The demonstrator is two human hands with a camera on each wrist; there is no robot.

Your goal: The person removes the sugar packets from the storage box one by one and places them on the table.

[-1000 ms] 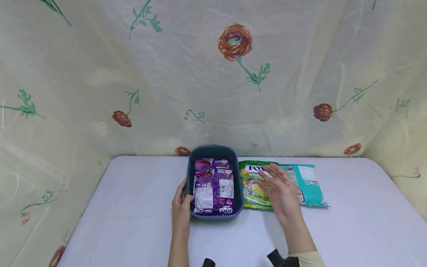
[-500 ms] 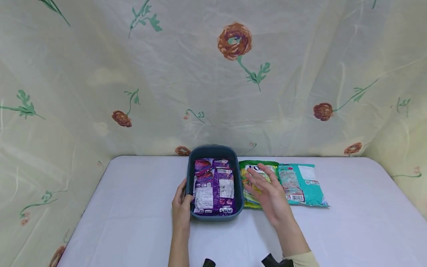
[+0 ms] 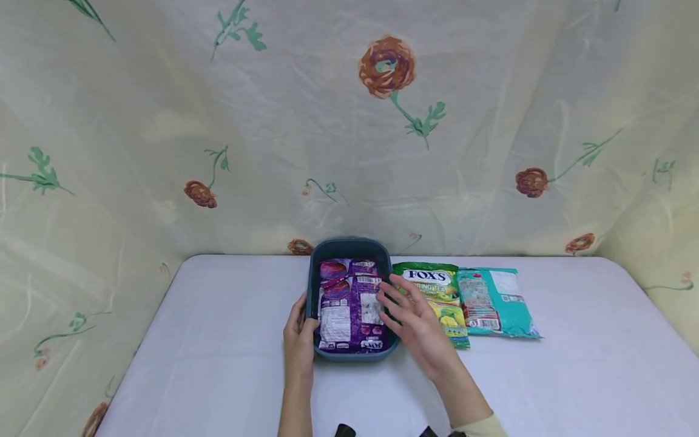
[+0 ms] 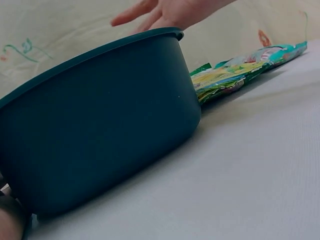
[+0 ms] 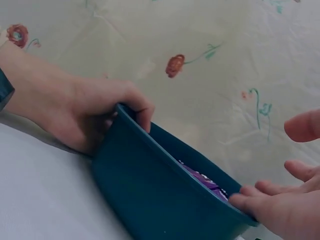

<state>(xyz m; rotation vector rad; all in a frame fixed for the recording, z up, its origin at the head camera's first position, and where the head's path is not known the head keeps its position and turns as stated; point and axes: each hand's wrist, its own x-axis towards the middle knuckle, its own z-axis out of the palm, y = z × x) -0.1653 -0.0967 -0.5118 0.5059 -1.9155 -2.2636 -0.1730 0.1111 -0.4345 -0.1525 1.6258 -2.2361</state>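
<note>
You have the blue bin standing on the white table, near the back edge, its far rim seen against the floral backdrop. Your left hand pinches the bin's left rim near the front corner, thumb hooked over the edge and fingers along the outside wall. Your right hand is spread, fingers apart, its tips above the right rim in the head view; whether they touch that rim you cannot tell from these angles. Inside the bin lies purple packing (one pack or several, the views do not settle it), sitting below the rim. Just beyond the bin's right wall lies a green FOX'S pack, partly covered from view by your right hand, so the right flank offers you little room. A teal pack lies next to the green one, on its far side from the bin. To the left of your left hand, a broad stretch of tabletop runs to the table's side edge; more tabletop lies between the bin and you, and past the teal pack.
</note>
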